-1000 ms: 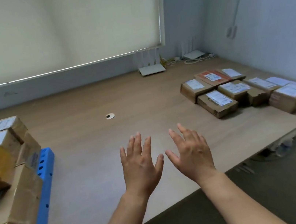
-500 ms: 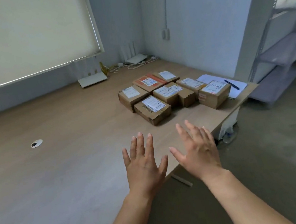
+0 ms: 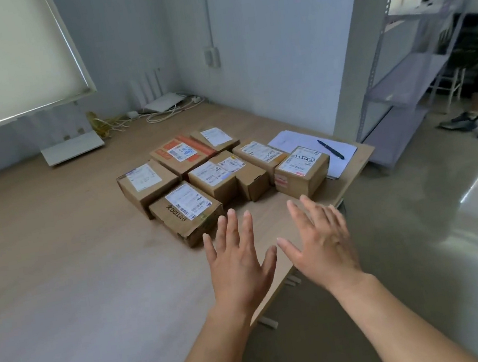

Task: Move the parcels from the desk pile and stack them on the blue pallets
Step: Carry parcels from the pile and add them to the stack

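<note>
Several brown cardboard parcels with white labels lie in one layer near the right end of the wooden desk (image 3: 55, 245). Nearest to me is a parcel printed DOLLAR (image 3: 186, 213); a taller parcel with red tape (image 3: 302, 170) sits at the right. A parcel with orange tape (image 3: 182, 155) lies at the back. My left hand (image 3: 239, 261) and my right hand (image 3: 322, 239) hover side by side just short of the parcels, fingers spread and straight, holding nothing. The blue pallets are out of view.
White sheets of paper (image 3: 340, 151) with a black pen (image 3: 330, 149) lie at the desk's right corner behind the parcels. Two white routers (image 3: 73, 146) and cables sit by the back wall. A grey metal shelf (image 3: 409, 84) stands to the right; a person's shoes (image 3: 476, 125) show beyond it.
The view has swung right: the blue pallet with stacked boxes has left the frame. The desk parcels are closer and more central. Both hands have stayed open and reach nearer to them.
</note>
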A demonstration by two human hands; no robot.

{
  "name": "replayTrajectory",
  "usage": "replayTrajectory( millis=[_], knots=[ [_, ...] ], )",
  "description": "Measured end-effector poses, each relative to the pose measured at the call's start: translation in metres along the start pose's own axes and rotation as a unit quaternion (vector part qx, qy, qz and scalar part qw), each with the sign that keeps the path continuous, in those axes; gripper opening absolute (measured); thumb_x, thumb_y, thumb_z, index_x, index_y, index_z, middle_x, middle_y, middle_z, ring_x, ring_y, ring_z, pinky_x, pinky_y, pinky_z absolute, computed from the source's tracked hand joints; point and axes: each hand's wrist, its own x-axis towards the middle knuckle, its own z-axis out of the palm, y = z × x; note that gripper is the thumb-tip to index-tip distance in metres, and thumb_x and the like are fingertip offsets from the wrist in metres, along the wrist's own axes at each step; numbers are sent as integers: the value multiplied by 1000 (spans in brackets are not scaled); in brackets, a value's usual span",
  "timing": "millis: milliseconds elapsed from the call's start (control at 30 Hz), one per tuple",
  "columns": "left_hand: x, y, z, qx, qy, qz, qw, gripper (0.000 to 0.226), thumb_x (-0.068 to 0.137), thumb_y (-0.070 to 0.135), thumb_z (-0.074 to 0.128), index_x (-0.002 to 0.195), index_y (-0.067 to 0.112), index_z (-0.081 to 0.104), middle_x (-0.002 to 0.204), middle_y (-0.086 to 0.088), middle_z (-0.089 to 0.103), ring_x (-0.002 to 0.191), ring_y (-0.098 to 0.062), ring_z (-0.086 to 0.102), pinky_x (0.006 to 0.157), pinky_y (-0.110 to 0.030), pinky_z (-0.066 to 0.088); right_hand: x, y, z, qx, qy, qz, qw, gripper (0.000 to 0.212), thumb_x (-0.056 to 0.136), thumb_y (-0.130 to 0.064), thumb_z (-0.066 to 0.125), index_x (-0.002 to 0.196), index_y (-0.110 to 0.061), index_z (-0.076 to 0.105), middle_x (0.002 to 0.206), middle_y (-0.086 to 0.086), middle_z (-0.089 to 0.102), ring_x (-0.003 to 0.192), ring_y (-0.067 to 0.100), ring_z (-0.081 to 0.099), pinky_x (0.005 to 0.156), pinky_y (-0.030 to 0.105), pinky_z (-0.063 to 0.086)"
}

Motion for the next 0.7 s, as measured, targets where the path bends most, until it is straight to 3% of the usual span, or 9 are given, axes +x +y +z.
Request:
replayTrajectory(
  millis=[200, 400, 533, 700],
  knots=[
    [88, 24, 19, -34, -22, -22, 999, 71, 94, 60, 23, 149, 30, -10, 157, 3, -17, 140, -13, -24, 113, -38, -18, 81, 50, 22, -19, -33, 10, 999, 69, 71, -46, 75, 125, -8, 57, 123, 20, 59, 109, 35, 60, 93, 54, 44],
    [142, 45, 47, -57, -62, -39, 996, 71, 94, 59, 27, 150, 28, -3, 159, 3, -7, 145, -14, -14, 115, -36, -13, 127, 101, 53, -11, -80, 18, 997, 65, 74, -43, 73, 126, -8, 55, 125, 20, 57, 112, 36, 57, 97, 53, 41],
    [161, 65, 62, -64, -93, -76, 991, 70, 95, 58, 27, 151, 27, -1, 159, 3, -1, 146, -14, -7, 118, -37, -6, 148, 134, 64, 2, -127, 21, 992, 64, 90, -46, 53, 142, -13, 37, 145, 15, 39, 133, 30, 35, 111, 44, 25],
    [178, 93, 80, -79, -116, -136, 981, 70, 95, 57, 30, 151, 24, 3, 158, 1, 11, 146, -15, 6, 118, -33, 6, 188, 182, 84, 44, -169, 6, 985, 63, 94, -46, 44, 147, -16, 26, 151, 10, 29, 137, 26, 26, 111, 38, 23]
  ],
)
